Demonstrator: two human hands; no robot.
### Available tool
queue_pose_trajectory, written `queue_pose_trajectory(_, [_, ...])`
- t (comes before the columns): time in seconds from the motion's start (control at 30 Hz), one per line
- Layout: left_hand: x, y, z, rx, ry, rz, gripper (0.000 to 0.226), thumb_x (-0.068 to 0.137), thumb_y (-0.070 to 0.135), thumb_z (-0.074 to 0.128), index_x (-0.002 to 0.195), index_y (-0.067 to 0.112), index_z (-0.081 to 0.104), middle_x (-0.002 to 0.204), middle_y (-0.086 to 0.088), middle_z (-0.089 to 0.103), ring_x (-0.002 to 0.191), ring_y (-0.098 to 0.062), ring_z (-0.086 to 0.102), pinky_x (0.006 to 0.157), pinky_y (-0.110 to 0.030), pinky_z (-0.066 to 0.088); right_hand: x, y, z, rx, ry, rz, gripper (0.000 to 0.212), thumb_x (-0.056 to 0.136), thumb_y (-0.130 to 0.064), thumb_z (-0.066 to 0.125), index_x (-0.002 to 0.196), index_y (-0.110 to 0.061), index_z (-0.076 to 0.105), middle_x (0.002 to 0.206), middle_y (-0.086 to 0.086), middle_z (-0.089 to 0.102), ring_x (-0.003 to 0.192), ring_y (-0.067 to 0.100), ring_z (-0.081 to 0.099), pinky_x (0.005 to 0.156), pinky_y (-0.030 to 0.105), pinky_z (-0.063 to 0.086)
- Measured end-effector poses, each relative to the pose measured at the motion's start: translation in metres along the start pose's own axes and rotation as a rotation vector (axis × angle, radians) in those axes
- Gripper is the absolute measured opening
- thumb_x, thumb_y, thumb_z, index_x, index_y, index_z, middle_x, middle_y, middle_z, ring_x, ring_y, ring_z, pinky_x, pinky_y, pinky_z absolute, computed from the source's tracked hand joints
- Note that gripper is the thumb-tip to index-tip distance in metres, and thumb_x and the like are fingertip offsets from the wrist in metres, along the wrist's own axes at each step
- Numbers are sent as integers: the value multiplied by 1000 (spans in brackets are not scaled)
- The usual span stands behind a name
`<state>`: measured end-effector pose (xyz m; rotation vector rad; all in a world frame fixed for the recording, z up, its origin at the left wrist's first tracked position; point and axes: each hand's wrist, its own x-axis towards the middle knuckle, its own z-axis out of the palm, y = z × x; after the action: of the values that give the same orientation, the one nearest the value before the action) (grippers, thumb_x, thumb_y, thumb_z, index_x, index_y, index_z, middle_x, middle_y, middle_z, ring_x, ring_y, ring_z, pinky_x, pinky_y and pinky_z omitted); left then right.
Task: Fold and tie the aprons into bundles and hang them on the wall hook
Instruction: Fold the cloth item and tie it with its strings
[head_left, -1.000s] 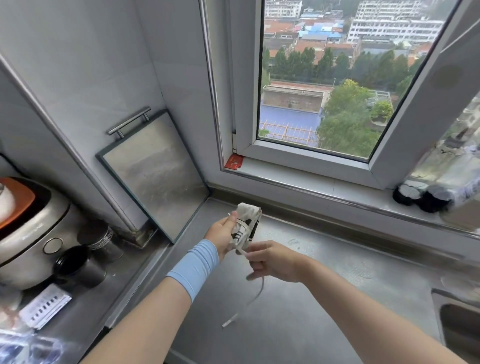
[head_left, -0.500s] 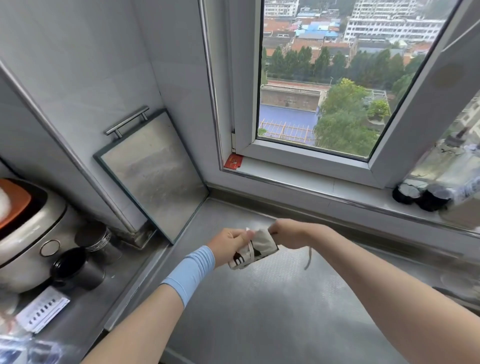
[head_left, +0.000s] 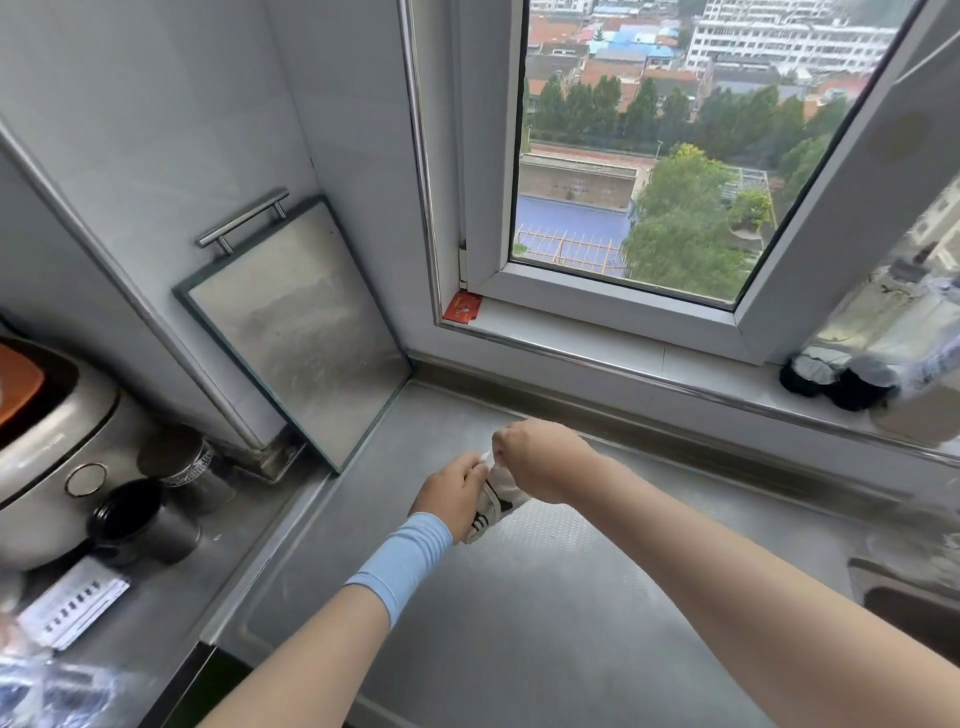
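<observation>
My left hand (head_left: 451, 499) grips soft, light white black-printed apron bundle (head_left: 496, 512) mid-frame; my right hand (head_left: 540, 460) pinches thin white strap (head_left: 487, 458), probably slippery.

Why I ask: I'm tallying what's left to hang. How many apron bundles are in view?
1. The apron bundle is over the steel counter, gripped by the left hand and the right hand. Others may lie outside the view.

Counter (head_left: 545, 649): brushed steel, dull sheen, dimpled patch noted. Board (head_left: 306, 332) at 10 o'clock: scuffed matt metal; handle (head_left: 244, 218) polished tube. Apron bundle (head_left: 496, 501): white cloth, black-printed. Wristband (head_left: 402, 564): blue knit.
</observation>
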<state>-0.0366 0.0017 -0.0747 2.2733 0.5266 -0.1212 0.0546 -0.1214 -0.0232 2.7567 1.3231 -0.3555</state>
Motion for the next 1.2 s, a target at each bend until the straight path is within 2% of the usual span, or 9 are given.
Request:
queue_pose_trajectory(0.17, [8,8,10,-189,164,-116,29,97,30,45,79,9,54,78,-10,60,71,-26,47,56,-26,36,-20,-3,30,117,164,-44,12,91,-4,48,90,-14,55,94,6,61,80,29,62,62,36,44])
queue_pose_trajectory(0.33, [13,4,27,-410,235,-307,25,95,26,51,84,9,65,83,-7,61,77,-26,52,67,-25,38,-40,1,66,157,251,-79,18,97,-22,53,89,-25,69,91,-2,64,83,24,54,71,35,42])
queue_pose_trajectory(0.43, [9,-1,36,-473,247,-347,25,95,27,53,86,8,67,83,-8,61,78,-28,52,71,-28,41,-54,-1,72,292,173,52,19,97,-30,53,94,-32,72,97,-8,65,87,19,56,71,31,43])
queue_pose_trajectory(0.6, [-6,0,45,-619,221,-250,20,95,28,56,90,20,74,88,3,68,80,-17,59,72,-23,47,-60,0,71,1071,-218,449,19,91,-15,55,96,-15,74,76,-1,76,51,15,63,47,24,42])
queue_pose_trajectory(0.73, [-15,-6,43,-767,33,-131,18,93,28,63,101,23,77,100,8,74,91,-8,67,80,-15,52,-58,1,68,1636,-298,676,22,93,-1,48,97,-6,69,92,7,77,78,22,75,52,21,44])
queue_pose_trajectory(0.87, [-16,-22,36,-705,-81,-52,15,90,24,66,99,26,78,97,7,75,96,-10,66,87,-21,53,-53,14,81,2079,-216,758,37,98,-18,36,113,4,62,108,21,71,99,41,70,77,40,57])
queue_pose_trajectory(0.93, [-18,-29,34,-647,-117,-27,15,89,18,68,96,26,78,95,9,75,95,-7,66,84,-15,51,-50,13,90,2066,-254,711,42,100,-30,47,119,5,61,108,22,69,97,38,69,83,42,57])
queue_pose_trajectory(1.1, [-25,-54,42,-474,-144,-72,5,81,29,75,82,28,80,77,12,74,73,-4,66,82,-28,56,-39,-12,118,1890,-79,684,40,87,0,67,126,3,60,114,16,70,103,29,69,84,45,60])
queue_pose_trajectory(1.2, [-32,-64,49,-324,-97,-90,11,84,31,69,75,29,75,70,13,71,67,-7,63,74,-24,53,-45,-33,137,1778,23,670,45,84,-1,73,127,-1,61,115,8,71,104,22,70,87,46,59])
